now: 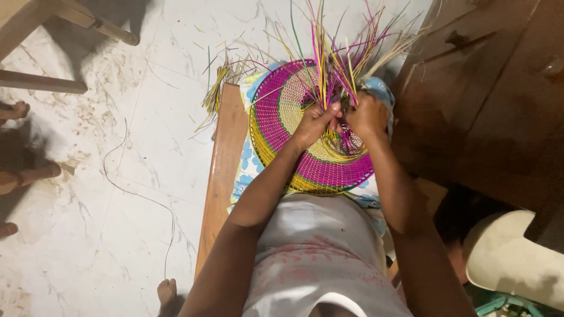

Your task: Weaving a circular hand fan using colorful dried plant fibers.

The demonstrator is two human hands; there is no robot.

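**No packaging, labels, signs or screens in view**

Nothing of that kind shows in the head view: no box, bag, wrapper, printed label, sign or screen can be made out on the floor, on the furniture or near the hands.
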